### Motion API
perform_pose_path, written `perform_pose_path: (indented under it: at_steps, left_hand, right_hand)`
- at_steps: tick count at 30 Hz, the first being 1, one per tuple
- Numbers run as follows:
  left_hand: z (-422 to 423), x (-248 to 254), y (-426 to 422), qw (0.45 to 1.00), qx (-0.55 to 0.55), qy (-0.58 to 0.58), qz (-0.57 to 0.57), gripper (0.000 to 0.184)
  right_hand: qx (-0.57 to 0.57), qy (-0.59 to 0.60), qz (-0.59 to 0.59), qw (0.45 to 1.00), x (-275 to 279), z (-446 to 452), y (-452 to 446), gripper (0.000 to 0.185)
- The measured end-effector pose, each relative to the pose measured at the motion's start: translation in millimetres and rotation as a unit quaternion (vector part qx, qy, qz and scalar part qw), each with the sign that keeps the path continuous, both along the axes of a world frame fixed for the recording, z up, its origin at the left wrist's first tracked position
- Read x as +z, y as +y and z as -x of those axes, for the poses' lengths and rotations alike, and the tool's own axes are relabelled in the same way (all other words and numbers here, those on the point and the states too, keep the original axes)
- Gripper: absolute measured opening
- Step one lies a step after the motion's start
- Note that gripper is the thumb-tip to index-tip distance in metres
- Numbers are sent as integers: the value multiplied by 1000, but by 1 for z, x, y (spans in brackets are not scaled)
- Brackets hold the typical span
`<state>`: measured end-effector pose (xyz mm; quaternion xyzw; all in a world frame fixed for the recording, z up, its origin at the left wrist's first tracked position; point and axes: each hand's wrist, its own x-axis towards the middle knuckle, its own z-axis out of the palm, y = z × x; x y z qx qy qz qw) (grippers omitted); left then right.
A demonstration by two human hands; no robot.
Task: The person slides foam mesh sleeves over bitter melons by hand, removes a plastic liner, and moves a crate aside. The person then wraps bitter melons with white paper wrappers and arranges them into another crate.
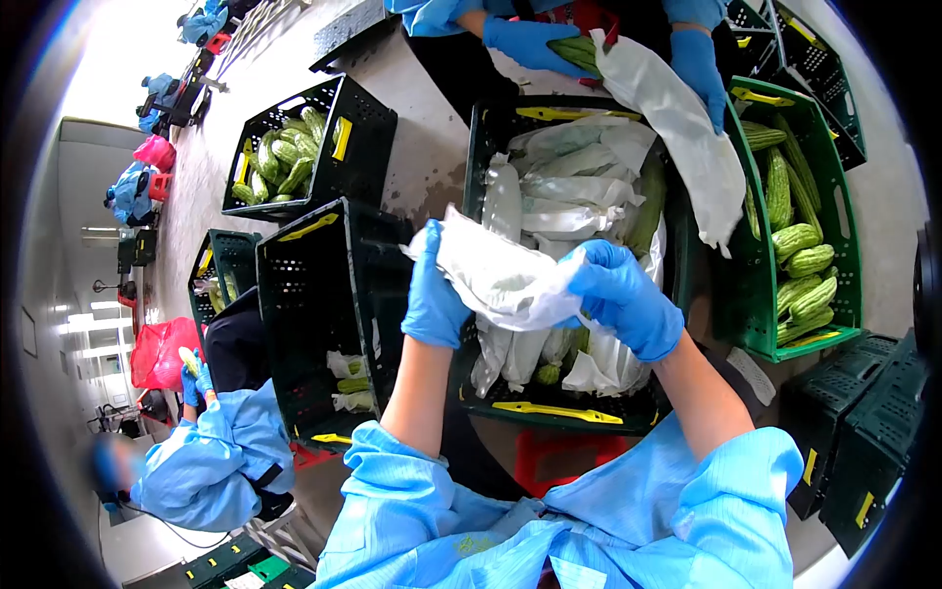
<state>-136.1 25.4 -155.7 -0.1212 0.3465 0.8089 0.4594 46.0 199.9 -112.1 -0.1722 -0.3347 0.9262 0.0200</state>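
Observation:
Both my hands wear blue gloves and hold one white wrapped bundle (500,270) above a dark crate (559,412). My left hand (434,294) is closed around its left end, thumb on top. My right hand (628,299) pinches the loose white wrapping at the other end. Whatever is inside the bundle is hidden. In the crate below lie several white-wrapped gourds (579,191), packed side by side. A bare green gourd (648,206) shows along the crate's right side.
Opposite me, a person's gloved hands (535,44) hold a bitter gourd (577,51) and a long white wrapper (677,118). A green crate (849,245) of bitter gourds stands right; more crates (363,128) stand left. Another person (216,452) sits at lower left.

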Motion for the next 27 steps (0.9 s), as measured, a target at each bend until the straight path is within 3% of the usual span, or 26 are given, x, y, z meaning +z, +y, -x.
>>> perform_pose_path:
  at_steps: [2, 6, 7, 9, 11, 14, 15, 19, 22, 23, 26, 27]
  left_hand:
    - [-13, -15, 13, 998, -51, -42, 8, 52]
    - [-46, -4, 33, 975, -193, -110, -23, 55]
    - [-53, -9, 35, 976, -214, -26, -2, 60]
    - [-60, -17, 36, 944, -281, 164, 58, 36]
    - [-62, -24, 36, 944, -250, 137, 168, 38]
    - [-69, 19, 43, 905, -165, 272, 282, 43]
    - [-65, 29, 44, 914, -169, 250, 272, 42]
    - [-63, 40, 42, 910, -122, 356, 174, 29]
    - [-70, 49, 38, 767, -127, 598, 196, 26]
    - [-70, 52, 41, 729, -125, 648, 182, 28]
    - [-69, 54, 38, 801, -165, 535, 213, 21]
    - [-69, 48, 39, 826, -136, 512, 192, 16]
  right_hand:
    - [28, 31, 8, 999, -13, -9, 8, 15]
    - [40, 89, 92, 991, 20, -20, 10, 11]
    - [37, 116, 126, 984, 17, -20, 11, 9]
    - [2, 83, 104, 991, 21, -18, 14, 8]
    - [-41, 25, 36, 998, 13, -17, 15, 17]
    - [-103, -38, 5, 994, 8, -5, 8, 15]
    - [-89, -52, -3, 995, 15, -6, 10, 17]
    - [-40, -64, -83, 994, 23, -8, 11, 16]
    - [-10, -101, -216, 971, 16, -3, 3, 15]
    - [-3, -96, -202, 975, 1, -2, 1, 14]
    - [-22, -113, -207, 972, -3, 1, -2, 14]
    - [-36, -108, -261, 959, 2, 4, -2, 15]
